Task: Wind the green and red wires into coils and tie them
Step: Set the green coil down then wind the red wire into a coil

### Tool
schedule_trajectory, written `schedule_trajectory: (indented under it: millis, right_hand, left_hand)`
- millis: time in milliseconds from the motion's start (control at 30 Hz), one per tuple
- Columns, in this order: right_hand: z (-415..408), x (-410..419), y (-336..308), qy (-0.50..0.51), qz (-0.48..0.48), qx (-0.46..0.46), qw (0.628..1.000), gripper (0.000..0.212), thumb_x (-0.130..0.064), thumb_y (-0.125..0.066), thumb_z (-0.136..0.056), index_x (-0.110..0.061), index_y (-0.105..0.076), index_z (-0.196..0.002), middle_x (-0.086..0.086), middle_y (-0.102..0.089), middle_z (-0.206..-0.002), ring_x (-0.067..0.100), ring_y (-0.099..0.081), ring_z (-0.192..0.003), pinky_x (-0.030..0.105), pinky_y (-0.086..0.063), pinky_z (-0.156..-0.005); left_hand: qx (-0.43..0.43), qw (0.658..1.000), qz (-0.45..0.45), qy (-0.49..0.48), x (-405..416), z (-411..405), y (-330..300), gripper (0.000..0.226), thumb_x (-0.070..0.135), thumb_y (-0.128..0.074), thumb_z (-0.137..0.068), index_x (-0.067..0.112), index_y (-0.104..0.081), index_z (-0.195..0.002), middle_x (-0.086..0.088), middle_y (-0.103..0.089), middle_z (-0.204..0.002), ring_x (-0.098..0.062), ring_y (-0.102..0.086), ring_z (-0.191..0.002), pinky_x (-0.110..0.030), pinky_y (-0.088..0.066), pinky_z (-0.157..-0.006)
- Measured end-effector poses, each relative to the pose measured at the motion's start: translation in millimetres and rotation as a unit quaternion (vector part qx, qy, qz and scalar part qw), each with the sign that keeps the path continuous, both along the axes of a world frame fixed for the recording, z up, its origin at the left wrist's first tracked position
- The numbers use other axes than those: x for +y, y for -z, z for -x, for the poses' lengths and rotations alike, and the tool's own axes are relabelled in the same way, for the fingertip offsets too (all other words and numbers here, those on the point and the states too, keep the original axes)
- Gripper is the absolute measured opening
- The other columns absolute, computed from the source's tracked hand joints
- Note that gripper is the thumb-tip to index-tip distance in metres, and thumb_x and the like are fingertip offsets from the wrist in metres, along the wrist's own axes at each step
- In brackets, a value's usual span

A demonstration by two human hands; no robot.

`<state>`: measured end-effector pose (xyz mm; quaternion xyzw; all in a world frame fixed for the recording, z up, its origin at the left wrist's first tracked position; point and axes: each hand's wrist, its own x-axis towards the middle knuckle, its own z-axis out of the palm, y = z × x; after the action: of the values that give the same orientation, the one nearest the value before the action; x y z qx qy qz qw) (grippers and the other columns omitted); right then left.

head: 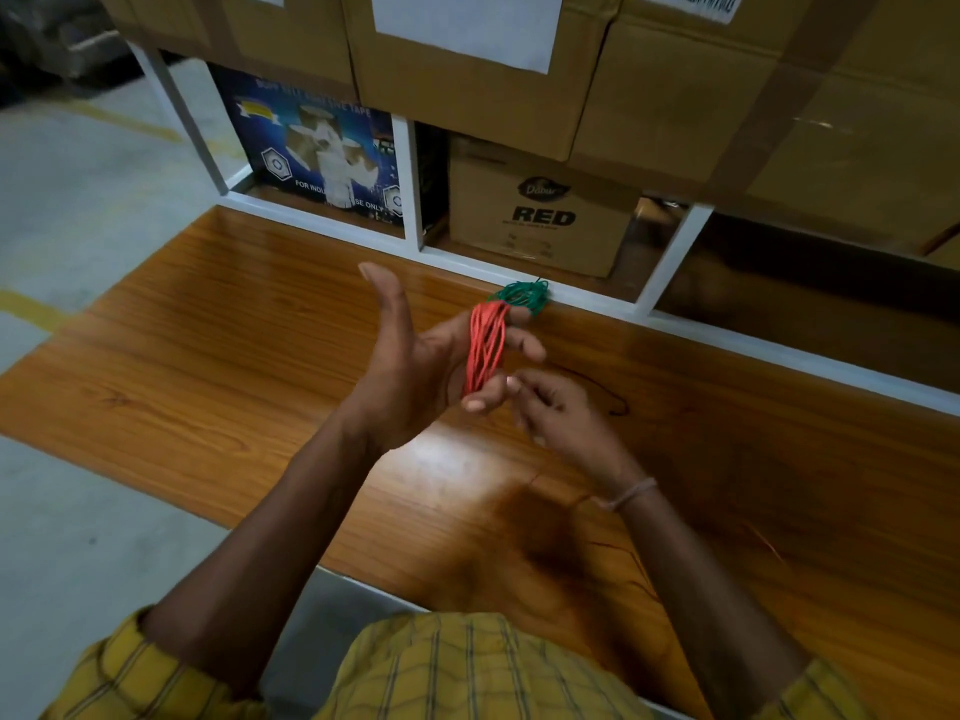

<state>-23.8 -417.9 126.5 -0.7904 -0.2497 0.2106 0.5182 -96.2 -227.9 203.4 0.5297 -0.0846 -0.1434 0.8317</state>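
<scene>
Red wire point(485, 350) is wound in several loops around the fingers of my left hand point(415, 366), which is held up above the wooden table point(234, 356) with its thumb raised. My right hand point(556, 407) sits just right of the loops, its fingertips pinching the red wire's thin loose end. That end trails blurred over the table towards the lower right. A green wire coil point(524, 295) lies on the table just behind my left fingertips, at the far edge.
A white metal rack point(410, 189) stands behind the table with cardboard boxes point(540, 210) and a blue printed box point(317, 148) on it. Grey concrete floor with yellow lines lies to the left.
</scene>
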Motion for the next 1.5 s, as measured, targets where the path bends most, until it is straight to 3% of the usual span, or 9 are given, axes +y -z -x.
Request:
schedule_trajectory:
  millis: [233,500,667,767,933,1033,1167,1300,1500]
  right_hand:
    - [51.3,-3.6,-34.2,-0.122,0.097,0.031,0.987,0.019,-0.023,-0.054,-0.107,-0.016,-0.067,-0.119,0.005,-0.063,-0.063,0.016,-0.054,-0.046,0.031,-0.045,-0.044]
    - [17.7,-24.7,-92.8,-0.147,0.148,-0.047,0.977,0.015,-0.03,-0.066,-0.1,-0.02,-0.07,-0.09,0.018,-0.064,-0.072,0.015,-0.049,-0.059,0.035,-0.036,-0.055]
    - [-19.3,-33.4,-106.9,-0.028,0.094,-0.091,0.991,0.007,-0.03,-0.067,-0.099,-0.025,-0.072,-0.098,-0.006,-0.069,-0.092,0.006,-0.063,-0.085,0.023,-0.051,-0.072]
    - [-31.5,-20.5,-86.4,0.03,0.064,-0.136,0.988,0.011,-0.031,-0.068,-0.1,-0.021,-0.072,-0.099,-0.011,-0.068,-0.093,-0.003,-0.063,-0.086,0.013,-0.05,-0.068]
    - [-27.9,-3.2,-34.8,0.057,0.061,-0.108,0.991,0.021,-0.031,-0.058,-0.106,-0.017,-0.072,-0.099,0.007,-0.071,-0.091,0.021,-0.066,-0.087,0.04,-0.05,-0.074]
    - [-8.9,1.7,-16.0,0.058,0.082,-0.091,0.991,0.019,-0.025,-0.055,-0.107,-0.022,-0.072,-0.1,-0.005,-0.068,-0.077,-0.001,-0.062,-0.068,0.03,-0.047,-0.067]
    - [25.0,1.7,0.3,0.007,0.143,-0.108,0.984,0.021,-0.023,-0.056,-0.107,-0.025,-0.071,-0.092,0.001,-0.066,-0.06,0.003,-0.06,-0.054,0.029,-0.045,-0.063]
    - [46.2,4.7,-26.0,-0.057,0.189,-0.132,0.971,0.015,-0.032,-0.057,-0.104,-0.026,-0.066,-0.093,-0.002,-0.063,-0.055,0.008,-0.062,-0.045,0.032,-0.055,-0.054]
    - [43.4,-10.7,-73.5,-0.105,0.238,-0.082,0.962,0.015,-0.025,-0.065,-0.099,-0.018,-0.068,-0.086,0.007,-0.071,-0.062,0.019,-0.068,-0.048,0.039,-0.057,-0.05]
  left_hand:
    - [0.033,0.984,-0.141,-0.106,4.3,-10.1,6.9,0.107,0.083,0.024,-0.078,0.032,-0.055,-0.129,-0.038,-0.059,-0.135,-0.049,-0.069,-0.101,-0.062,-0.047,-0.109]
    - [0.034,0.936,-0.347,-0.047,7.5,-8.2,56.2,0.146,0.113,-0.009,-0.047,0.007,-0.05,-0.139,-0.028,-0.074,-0.093,-0.038,-0.072,-0.082,-0.039,-0.052,-0.078]
    - [0.002,0.958,-0.283,0.043,5.8,7.8,49.4,0.132,0.108,-0.004,-0.061,0.013,-0.053,-0.139,-0.023,-0.074,-0.103,-0.038,-0.057,-0.066,-0.033,-0.042,-0.064]
    - [-0.012,0.976,-0.197,0.09,4.8,10.1,40.9,0.133,0.108,-0.011,-0.062,0.014,-0.042,-0.15,-0.02,-0.06,-0.14,-0.033,-0.06,-0.072,-0.035,-0.042,-0.063]
    - [-0.011,0.988,-0.112,0.105,7.4,4.6,34.1,0.135,0.099,0.007,-0.066,0.008,-0.034,-0.157,-0.02,-0.056,-0.147,-0.023,-0.059,-0.075,-0.037,-0.039,-0.064]
    - [0.001,0.996,-0.039,0.083,12.0,1.3,26.5,0.135,0.088,0.021,-0.069,0.004,-0.034,-0.159,-0.02,-0.062,-0.14,-0.023,-0.059,-0.077,-0.039,-0.037,-0.069]
    - [-0.005,1.0,0.012,0.021,17.7,-9.2,19.6,0.133,0.09,0.021,-0.072,0.005,-0.027,-0.163,-0.025,-0.045,-0.159,-0.035,-0.065,-0.098,-0.04,-0.055,-0.081]
    - [0.044,0.997,-0.034,-0.061,9.4,-16.0,24.8,0.123,0.086,0.024,-0.077,0.014,-0.031,-0.159,-0.018,-0.051,-0.153,-0.043,-0.066,-0.125,-0.04,-0.055,-0.107]
    - [0.041,0.957,-0.267,-0.102,3.9,-26.4,48.6,0.148,0.114,-0.013,-0.04,0.014,-0.054,-0.141,-0.025,-0.077,-0.11,-0.043,-0.071,-0.114,-0.052,-0.049,-0.113]
